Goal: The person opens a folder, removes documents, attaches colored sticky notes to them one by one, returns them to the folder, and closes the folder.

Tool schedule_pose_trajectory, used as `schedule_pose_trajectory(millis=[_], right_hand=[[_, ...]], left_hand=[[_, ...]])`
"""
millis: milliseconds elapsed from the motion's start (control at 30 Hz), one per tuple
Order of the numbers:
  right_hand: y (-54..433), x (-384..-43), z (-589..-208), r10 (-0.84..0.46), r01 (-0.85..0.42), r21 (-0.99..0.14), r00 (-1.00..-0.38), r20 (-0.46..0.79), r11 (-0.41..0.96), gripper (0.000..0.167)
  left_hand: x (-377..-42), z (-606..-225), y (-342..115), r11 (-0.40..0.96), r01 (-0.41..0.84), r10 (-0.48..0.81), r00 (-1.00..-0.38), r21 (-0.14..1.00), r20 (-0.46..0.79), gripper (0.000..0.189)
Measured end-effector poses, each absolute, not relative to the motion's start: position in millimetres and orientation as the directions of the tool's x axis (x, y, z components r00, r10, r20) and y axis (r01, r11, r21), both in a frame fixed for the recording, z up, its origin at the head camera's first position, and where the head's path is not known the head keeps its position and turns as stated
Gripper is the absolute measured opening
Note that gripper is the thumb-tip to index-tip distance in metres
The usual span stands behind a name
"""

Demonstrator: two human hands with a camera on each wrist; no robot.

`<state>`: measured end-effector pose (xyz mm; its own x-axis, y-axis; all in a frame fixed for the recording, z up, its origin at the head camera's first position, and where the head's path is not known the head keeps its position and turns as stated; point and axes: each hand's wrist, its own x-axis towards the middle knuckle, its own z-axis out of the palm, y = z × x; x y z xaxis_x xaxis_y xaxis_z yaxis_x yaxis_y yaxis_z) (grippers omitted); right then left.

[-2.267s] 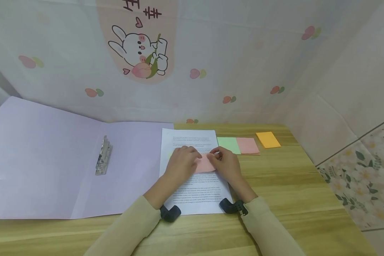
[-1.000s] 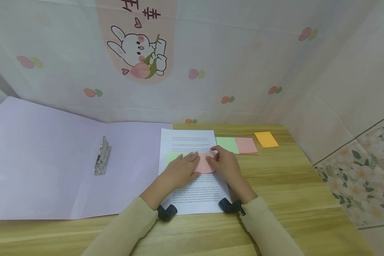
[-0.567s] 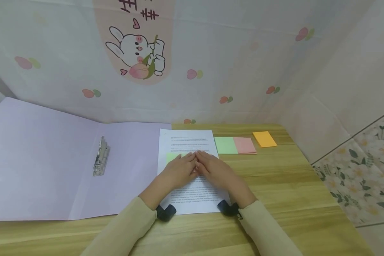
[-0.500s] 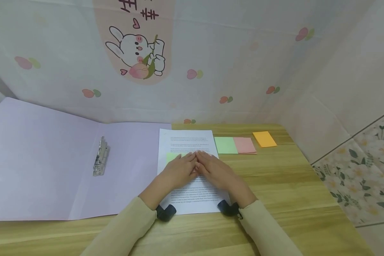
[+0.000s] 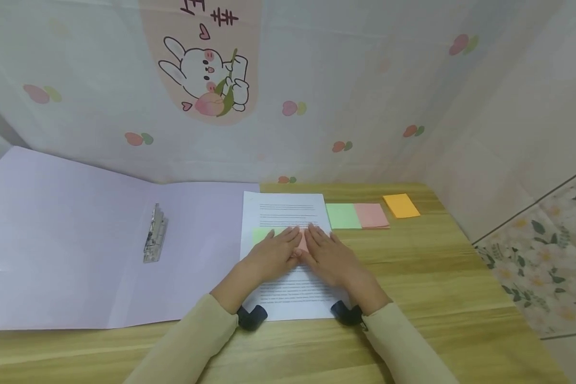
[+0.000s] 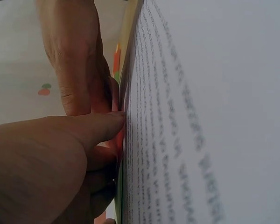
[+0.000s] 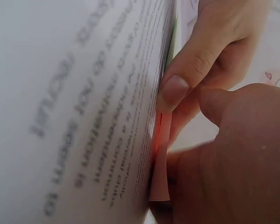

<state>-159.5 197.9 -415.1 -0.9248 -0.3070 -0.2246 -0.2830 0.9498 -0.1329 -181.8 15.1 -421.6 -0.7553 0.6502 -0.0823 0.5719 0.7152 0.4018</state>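
A sheet of printed paper [image 5: 297, 298] lies on the wooden table in front of me. Across its upper half sit a green sticky note [image 5: 261, 234] and, to its right, a pink sticky note [image 5: 303, 244], both mostly covered by my hands. My left hand [image 5: 271, 257] rests on the notes with fingers extended, its thumb [image 6: 105, 126] against the paper. Beside it my right hand [image 5: 333, 261] lies over the pink note's right part, fingers straight and together. Between the hands a narrow strip of pink shows. In the right wrist view the pink note [image 7: 161, 179] runs under the right fingers.
An open lilac folder [image 5: 201, 256] with a metal clip [image 5: 156, 234] lies at left, reaching the sheet's left edge. Right of the sheet are a green note pad [image 5: 343, 216], a pink note pad [image 5: 372, 215] and an orange note pad [image 5: 401, 206]. A patterned curtain [image 5: 355, 80] hangs behind.
My right hand let go of the pink note's edge, flattened over it beside the left hand, then slid slightly right. My left hand shifted and flattened on the notes, uncovering some of the green one.
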Motion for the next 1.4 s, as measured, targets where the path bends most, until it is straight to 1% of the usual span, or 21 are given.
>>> schedule_pose_trajectory(millis=[133,200,333,567,767,867,967,1067,1133,1200,1300,1400], right_hand=[[203.7,-158.9,-414.8,-0.293,-0.279,-0.096,-0.937,-0.193,0.955,0.076],[206.9,-158.7,-414.7,-0.302,-0.286,-0.107,-0.933,-0.194,0.952,0.076],[213.4,-159.4,-415.5,-0.322,-0.287,-0.184,-0.926,-0.197,0.940,0.076],[220.6,-164.2,-415.7,-0.313,-0.231,-0.363,-0.931,-0.186,0.903,0.067],[225.1,-165.4,-408.3,-0.306,-0.204,-0.446,-0.937,-0.169,0.871,0.065],[229.2,-166.0,-402.3,-0.307,-0.209,-0.476,-0.942,-0.138,0.854,0.063],[235.0,-167.0,-396.1,-0.306,-0.222,-0.506,-0.948,-0.088,0.834,0.059],[242.3,-167.8,-390.1,-0.291,-0.223,-0.523,-0.956,-0.050,0.823,0.056],[246.8,-168.0,-386.7,-0.286,-0.225,-0.517,-0.957,-0.041,0.826,0.056],[250.6,-168.2,-384.5,-0.279,-0.220,-0.501,-0.959,-0.045,0.837,0.056],[253.5,-168.6,-383.4,-0.282,-0.223,-0.469,-0.958,-0.057,0.855,0.054],[254.4,-169.7,-384.5,-0.298,-0.239,-0.452,-0.952,-0.064,0.860,0.051]], left_hand=[[-181.1,-419.7,16.7,0.723,0.565,0.644,-0.759,0.398,-0.093,0.061],[-180.6,-418.6,16.8,0.725,0.567,0.646,-0.757,0.392,-0.098,0.064],[-179.5,-416.6,16.9,0.722,0.565,0.649,-0.752,0.400,-0.110,0.065],[-177.3,-414.2,17.1,0.745,0.544,0.629,-0.766,0.387,-0.133,0.066],[-172.9,-413.2,20.7,0.742,0.563,0.639,-0.758,0.363,-0.130,0.066],[-165.9,-407.2,25.2,0.722,0.602,0.668,-0.735,0.340,-0.117,0.066],[-153.1,-398.0,31.3,0.686,0.655,0.714,-0.690,0.317,-0.118,0.070],[-138.9,-391.5,38.7,0.657,0.695,0.749,-0.647,0.292,-0.144,0.080],[-131.1,-390.3,43.6,0.654,0.705,0.754,-0.634,0.275,-0.169,0.087],[-125.3,-391.6,47.4,0.663,0.699,0.748,-0.635,0.268,-0.192,0.092],[-119.5,-396.3,50.7,0.676,0.688,0.736,-0.642,0.264,-0.214,0.091],[-115.9,-402.1,51.7,0.684,0.682,0.729,-0.650,0.257,-0.215,0.083]])
